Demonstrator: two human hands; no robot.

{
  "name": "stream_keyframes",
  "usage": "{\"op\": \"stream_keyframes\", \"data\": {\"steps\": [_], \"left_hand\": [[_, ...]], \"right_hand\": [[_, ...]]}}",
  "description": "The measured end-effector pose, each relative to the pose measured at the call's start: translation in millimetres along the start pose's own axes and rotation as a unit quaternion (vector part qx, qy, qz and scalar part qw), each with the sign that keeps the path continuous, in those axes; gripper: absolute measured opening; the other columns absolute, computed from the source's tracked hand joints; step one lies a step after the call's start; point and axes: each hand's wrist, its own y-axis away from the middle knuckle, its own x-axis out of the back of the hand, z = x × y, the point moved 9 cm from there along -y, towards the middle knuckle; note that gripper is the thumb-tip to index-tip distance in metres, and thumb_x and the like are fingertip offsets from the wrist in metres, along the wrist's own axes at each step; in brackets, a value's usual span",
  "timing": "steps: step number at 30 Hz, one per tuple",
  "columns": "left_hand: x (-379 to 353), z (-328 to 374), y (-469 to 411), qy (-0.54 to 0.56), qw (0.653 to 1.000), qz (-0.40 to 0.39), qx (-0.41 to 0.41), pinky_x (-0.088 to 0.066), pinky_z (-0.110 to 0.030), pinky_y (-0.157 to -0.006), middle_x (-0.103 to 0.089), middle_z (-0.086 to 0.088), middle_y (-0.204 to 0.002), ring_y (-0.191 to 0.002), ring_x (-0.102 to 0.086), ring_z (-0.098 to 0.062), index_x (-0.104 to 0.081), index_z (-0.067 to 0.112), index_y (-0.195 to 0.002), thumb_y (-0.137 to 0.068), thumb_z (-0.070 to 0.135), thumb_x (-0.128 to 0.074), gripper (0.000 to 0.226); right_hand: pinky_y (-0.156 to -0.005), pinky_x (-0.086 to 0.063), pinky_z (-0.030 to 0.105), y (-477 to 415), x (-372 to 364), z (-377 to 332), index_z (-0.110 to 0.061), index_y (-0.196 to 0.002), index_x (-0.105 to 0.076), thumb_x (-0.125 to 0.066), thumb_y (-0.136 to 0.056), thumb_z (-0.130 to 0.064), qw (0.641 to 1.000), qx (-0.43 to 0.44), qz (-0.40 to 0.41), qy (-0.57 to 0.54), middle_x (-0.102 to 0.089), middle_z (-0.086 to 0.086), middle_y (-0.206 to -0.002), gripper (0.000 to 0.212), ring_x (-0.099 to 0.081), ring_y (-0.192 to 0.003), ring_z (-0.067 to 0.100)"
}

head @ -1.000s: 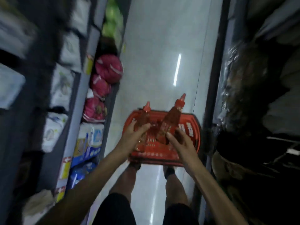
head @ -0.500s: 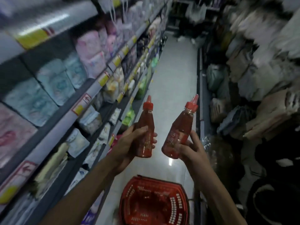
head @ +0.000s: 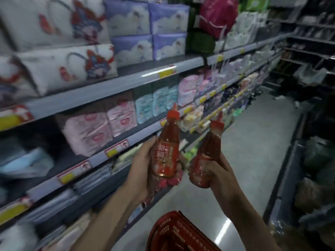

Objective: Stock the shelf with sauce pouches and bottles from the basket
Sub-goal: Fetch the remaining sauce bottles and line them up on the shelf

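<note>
Beside the shelf (head: 112, 91), left grip (head: 143, 165) clasps the upright bottle (head: 166, 151), right grip (head: 215, 171) the tilted bottle (head: 206, 154).

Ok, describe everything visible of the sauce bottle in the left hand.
The left-hand bottle looks like clear plastic filled with red sauce, with a red pointed cap and a red label bearing white characters. It is held nearly upright in mid-air before the shelf, the left hand gripping its lower body; nothing else plainly touches it.

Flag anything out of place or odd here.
One red plastic sauce bottle in the left hand and a tilted second bottle in the right hand face grey shelves of soft wrapped packs; no sauces show there. No spill visible.
</note>
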Motion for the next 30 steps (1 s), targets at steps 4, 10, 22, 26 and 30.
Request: {"op": "stream_keyframes", "data": {"steps": [4,10,22,26,30], "left_hand": [[59.1,44.2,57.8,0.021,0.992,0.097,-0.081,-0.059,-0.042,-0.072,-0.068,-0.025,-0.101,-0.078,-0.069,-0.034,-0.073,0.002,-0.120,-0.095,0.044,-0.050,0.055],[150.6,106.3,183.9,0.037,0.959,0.211,-0.187,-0.062,-0.041,-0.074,-0.078,-0.015,-0.103,-0.084,-0.077,-0.024,-0.082,0.017,-0.101,-0.098,0.041,-0.053,0.038],[337.0,176.1,544.8,0.088,0.860,0.352,-0.358,-0.059,-0.048,-0.090,-0.070,-0.015,-0.107,-0.095,-0.068,-0.028,-0.074,0.013,-0.120,-0.099,0.044,-0.053,0.042],[383.8,184.1,674.8,0.093,0.811,0.406,-0.410,-0.054,-0.044,-0.080,-0.068,-0.017,-0.100,-0.086,-0.068,-0.028,-0.067,0.008,-0.128,-0.098,0.044,-0.054,0.049],[422.7,187.6,785.6,0.102,0.754,0.461,-0.456,-0.056,-0.041,-0.075,-0.067,-0.018,-0.097,-0.081,-0.068,-0.028,-0.069,0.007,-0.118,-0.103,0.043,-0.050,0.043]], "right_hand": [[-0.082,-0.058,0.043,2.4,-87.2,9.4,-0.030,-0.132,-0.064,-0.096,-0.048,-0.051,0.997,-0.037,-0.061,-0.037,-0.076,0.007,-0.114,0.093,-0.075,-0.102,0.027],[-0.108,-0.046,0.060,45.3,-225.5,21.6,-0.039,-0.132,-0.063,-0.099,-0.038,-0.058,0.982,-0.046,-0.181,-0.023,-0.072,0.002,-0.126,0.103,-0.068,-0.118,0.029],[-0.098,-0.054,0.048,268.3,-579.0,44.8,-0.047,-0.115,-0.065,-0.092,-0.064,-0.039,0.890,0.026,-0.456,0.016,-0.074,-0.009,-0.118,0.058,-0.071,-0.110,0.017],[-0.093,-0.057,0.048,363.0,-680.4,67.5,-0.044,-0.112,-0.068,-0.095,-0.060,-0.047,0.850,0.008,-0.527,0.011,-0.075,-0.005,-0.116,0.058,-0.072,-0.108,0.019],[-0.091,-0.057,0.043,441.3,-762.0,85.7,-0.035,-0.121,-0.067,-0.093,-0.055,-0.057,0.821,0.002,-0.570,0.017,-0.075,-0.003,-0.116,0.075,-0.072,-0.108,0.020]]}}
